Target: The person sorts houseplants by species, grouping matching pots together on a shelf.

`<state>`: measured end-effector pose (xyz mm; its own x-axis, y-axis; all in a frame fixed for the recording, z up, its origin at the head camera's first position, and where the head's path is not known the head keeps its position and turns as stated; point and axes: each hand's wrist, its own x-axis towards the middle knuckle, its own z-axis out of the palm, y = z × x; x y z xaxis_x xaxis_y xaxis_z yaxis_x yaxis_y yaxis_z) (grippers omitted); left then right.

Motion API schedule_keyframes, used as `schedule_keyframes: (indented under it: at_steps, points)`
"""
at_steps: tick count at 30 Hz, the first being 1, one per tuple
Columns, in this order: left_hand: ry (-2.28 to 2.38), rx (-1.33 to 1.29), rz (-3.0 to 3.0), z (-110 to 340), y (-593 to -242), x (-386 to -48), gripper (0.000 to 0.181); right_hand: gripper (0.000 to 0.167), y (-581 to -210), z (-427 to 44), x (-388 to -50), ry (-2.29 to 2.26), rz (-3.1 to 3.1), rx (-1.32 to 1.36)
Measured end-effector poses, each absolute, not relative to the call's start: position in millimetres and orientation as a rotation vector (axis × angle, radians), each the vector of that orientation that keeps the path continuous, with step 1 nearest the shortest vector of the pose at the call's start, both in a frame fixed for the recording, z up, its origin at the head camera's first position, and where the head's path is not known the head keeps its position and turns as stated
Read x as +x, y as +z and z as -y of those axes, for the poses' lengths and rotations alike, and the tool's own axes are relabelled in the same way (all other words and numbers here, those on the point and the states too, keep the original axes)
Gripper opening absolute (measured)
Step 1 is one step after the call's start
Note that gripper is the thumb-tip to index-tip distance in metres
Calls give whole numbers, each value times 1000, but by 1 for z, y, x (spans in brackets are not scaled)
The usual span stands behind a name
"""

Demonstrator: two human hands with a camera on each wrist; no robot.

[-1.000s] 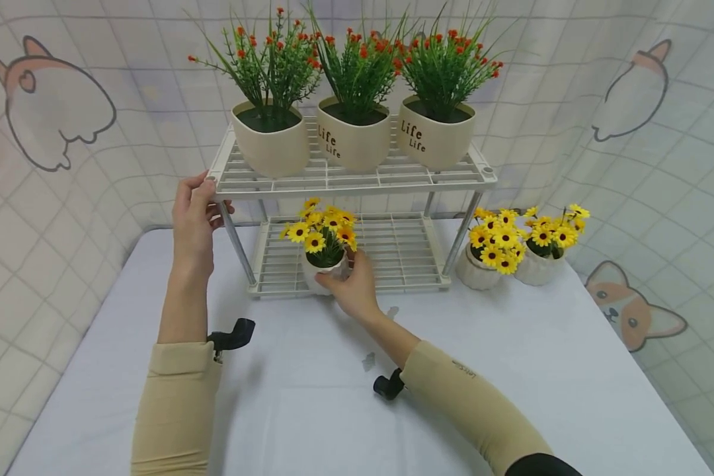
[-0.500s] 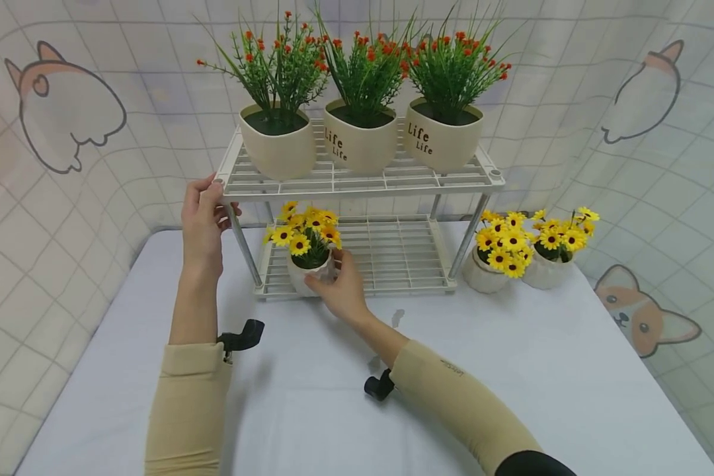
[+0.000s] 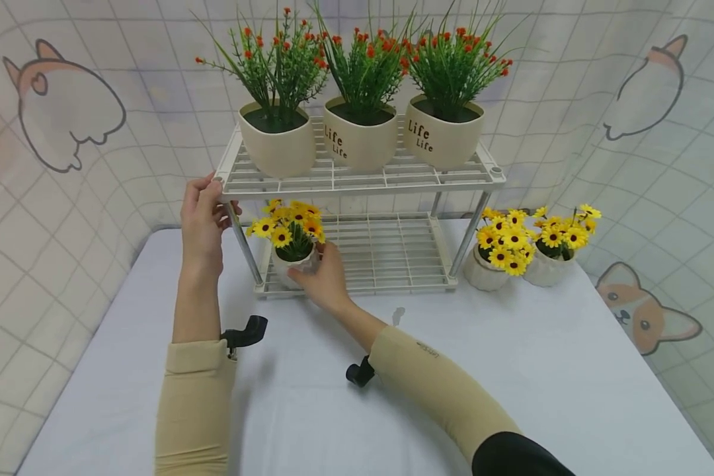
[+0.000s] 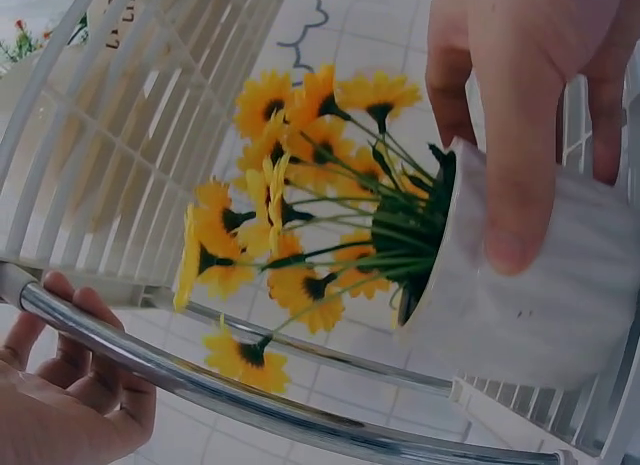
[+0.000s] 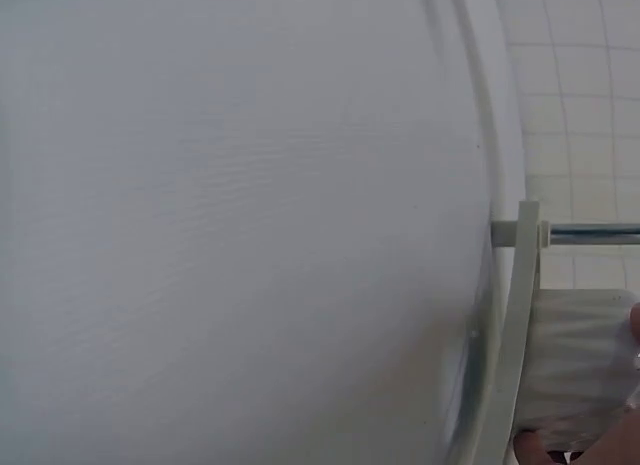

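Head view: a worktop (image 3: 309, 416) covered with smooth white cloth is shown, backed and flanked by a grid-patterned backdrop (image 3: 155, 99) on which cartoon dogs are printed. On the worktop a white two-tier rack (image 3: 357, 192) is set, with slatted shelves joined by metal posts. Its upper shelf is occupied by three cream pots (image 3: 361, 142) of red-flowered greenery, two with "Life" lettering visible. Beyond the rack's right side, two yellow-flowered pots (image 3: 517, 264) are placed close together on the cloth.

The left hand (image 3: 202, 225) is raised to the upper front left corner of the rack, its fingers curled round the post just under the shelf; by this grip the rack is held. The right hand (image 3: 323, 279) is extended across the front, the forearm slanted inward, and the white flower pot (image 3: 283, 266) is grasped from its right side, the thumb being laid along the front of the wall. This pot, filled with yellow flowers, is held upright at the left end of the lower shelf, near the front post; whether its base is fully borne by the slats cannot be told.

Compared with both earlier frames, the pot has been shifted leftward along the lower shelf, while the left grip has been kept at the same corner.
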<state>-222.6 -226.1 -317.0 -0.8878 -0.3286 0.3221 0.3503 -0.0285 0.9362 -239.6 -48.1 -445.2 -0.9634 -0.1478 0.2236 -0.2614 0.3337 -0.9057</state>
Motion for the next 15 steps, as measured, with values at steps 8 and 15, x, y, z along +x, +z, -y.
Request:
schedule_keyframes:
  at_steps: [8,15]
  points:
    - [-1985,-20,1788,228,-320,-220,29,72,-439,53,-238,1711,2551,385]
    - [-1973,-49,1789,228,-319,-220,32,57,-434,29,-235,1819,2600,449]
